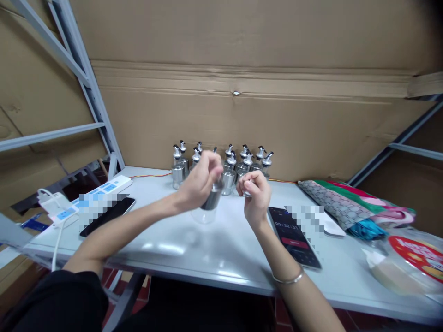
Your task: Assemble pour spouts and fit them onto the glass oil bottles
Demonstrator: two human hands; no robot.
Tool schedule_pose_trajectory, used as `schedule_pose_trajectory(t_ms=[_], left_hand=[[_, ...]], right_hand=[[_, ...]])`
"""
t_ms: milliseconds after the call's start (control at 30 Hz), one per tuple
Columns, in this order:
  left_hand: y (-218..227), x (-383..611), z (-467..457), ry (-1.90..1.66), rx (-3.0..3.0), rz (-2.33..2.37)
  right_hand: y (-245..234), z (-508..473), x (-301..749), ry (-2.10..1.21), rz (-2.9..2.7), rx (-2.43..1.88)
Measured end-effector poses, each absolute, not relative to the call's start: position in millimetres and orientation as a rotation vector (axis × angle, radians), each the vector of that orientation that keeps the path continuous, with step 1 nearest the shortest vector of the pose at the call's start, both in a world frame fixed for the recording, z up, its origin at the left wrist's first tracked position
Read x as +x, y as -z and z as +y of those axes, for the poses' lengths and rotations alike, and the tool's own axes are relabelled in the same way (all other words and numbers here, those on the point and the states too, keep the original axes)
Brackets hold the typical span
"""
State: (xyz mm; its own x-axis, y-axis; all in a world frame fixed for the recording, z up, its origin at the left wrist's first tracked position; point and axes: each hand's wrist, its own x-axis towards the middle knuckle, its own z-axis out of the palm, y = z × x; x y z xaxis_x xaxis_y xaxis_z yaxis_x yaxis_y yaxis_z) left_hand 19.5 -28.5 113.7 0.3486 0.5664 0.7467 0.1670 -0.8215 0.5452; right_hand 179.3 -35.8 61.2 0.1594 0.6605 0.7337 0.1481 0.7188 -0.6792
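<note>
My left hand (202,180) is closed at the top of a glass oil bottle (212,199) with a metal sleeve. The bottle leans, its clear base low over the table, and motion blurs it; its neck is hidden behind my fingers. To the right, my right hand (255,193) is raised with curled fingers around something small and silvery, too covered to name. Behind both hands stand several similar oil bottles (228,179) with metal sleeves and pourer spouts, some partly hidden by my hands.
A phone with a running timer (294,235) lies right of my right forearm. Farther right are folded patterned fabric (346,203) and a roll with a red label (408,263). At left lie a power strip (100,191) and a dark phone (109,216). Cardboard (242,120) walls the back.
</note>
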Motion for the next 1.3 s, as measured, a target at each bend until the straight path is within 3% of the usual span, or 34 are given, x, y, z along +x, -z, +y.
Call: schedule_pose_trajectory(t_ms=[133,367,1300], left_hand=[[-62,14,-45,-1.341,2.189,0.602],[-32,25,-36,-1.400,2.064,0.439],[-12,29,-19,-1.453,1.998,0.227]], right_hand=[[-76,-42,167,-0.653,-1.279,-0.571],[-96,-47,157,-0.718,-1.464,-0.556],[-53,-48,166,-0.942,-1.497,-0.594]])
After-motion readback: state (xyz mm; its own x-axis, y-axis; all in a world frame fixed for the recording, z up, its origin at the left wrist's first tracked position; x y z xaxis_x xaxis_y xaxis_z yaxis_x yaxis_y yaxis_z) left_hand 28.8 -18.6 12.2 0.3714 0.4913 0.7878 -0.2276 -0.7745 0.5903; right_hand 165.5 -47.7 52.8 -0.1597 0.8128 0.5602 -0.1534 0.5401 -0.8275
